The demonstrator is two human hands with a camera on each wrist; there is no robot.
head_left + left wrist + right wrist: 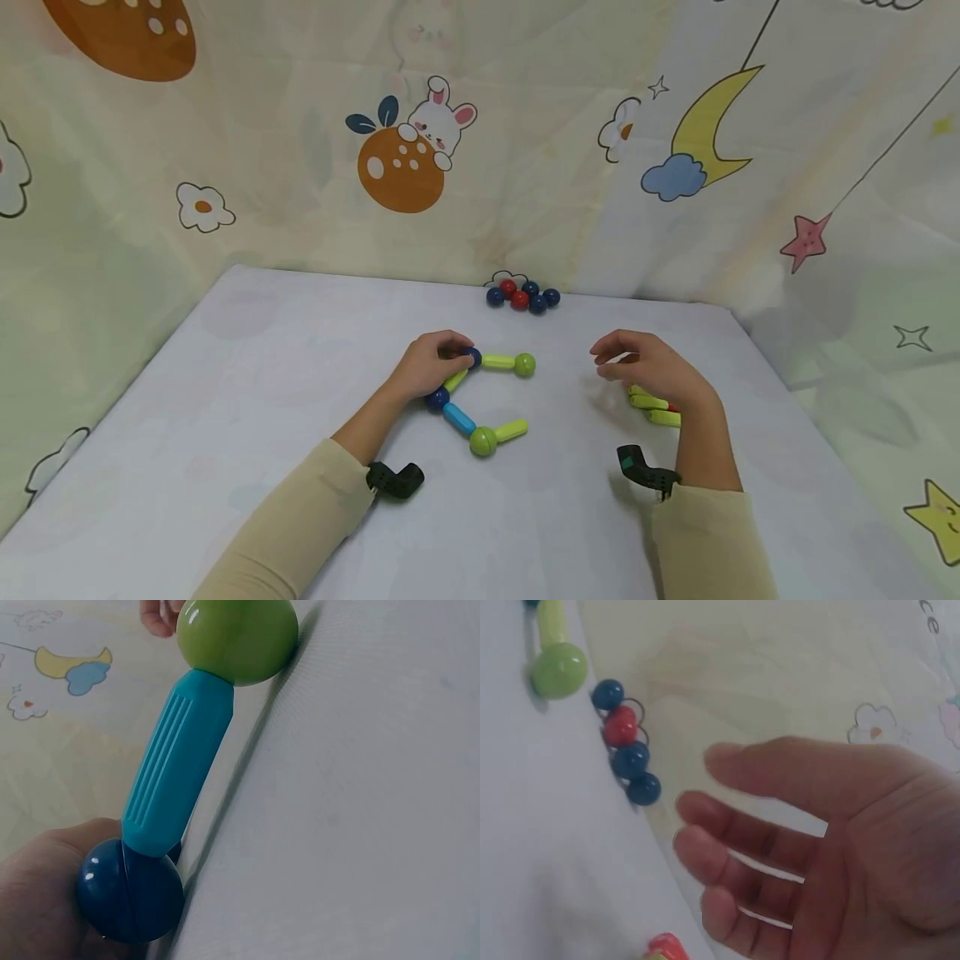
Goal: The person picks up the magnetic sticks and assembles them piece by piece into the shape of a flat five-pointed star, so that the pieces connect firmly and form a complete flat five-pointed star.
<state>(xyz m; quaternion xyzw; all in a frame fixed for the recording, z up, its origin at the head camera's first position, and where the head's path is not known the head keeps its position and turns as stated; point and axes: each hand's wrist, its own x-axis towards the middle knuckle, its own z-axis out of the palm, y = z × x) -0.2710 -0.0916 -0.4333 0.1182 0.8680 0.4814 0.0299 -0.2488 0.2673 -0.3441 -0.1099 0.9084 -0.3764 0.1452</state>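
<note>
In the head view, an open C-shaped chain of glossy plastic-looking balls and ribbed rods (pixel 459 419) lies on the white tabletop (pixel 570 517) between the two hands, its open side facing the right. The left hand (pixel 426 367) pinches a glossy dark blue ball (pixel 472 357) on the chain's far arm, which ends in a shiny lime green ball (pixel 525 364). The right hand (pixel 651 364), well apart from the chain, has loosely bent fingers and partly covers a group of short yellow-green rods (pixel 648 402). Round dark blue and red balls (pixel 520 300) cluster at the table's back edge.

In the left wrist view, a bright blue ribbed rod (pixel 178 765) joins another dark blue ball (pixel 131 892), in front of the left hand, to a large lime green ball (pixel 238 634).

In the right wrist view, the right hand's thumb and fingers stand apart with nothing between them; a small red piece (pixel 667 946) shows below.
</note>
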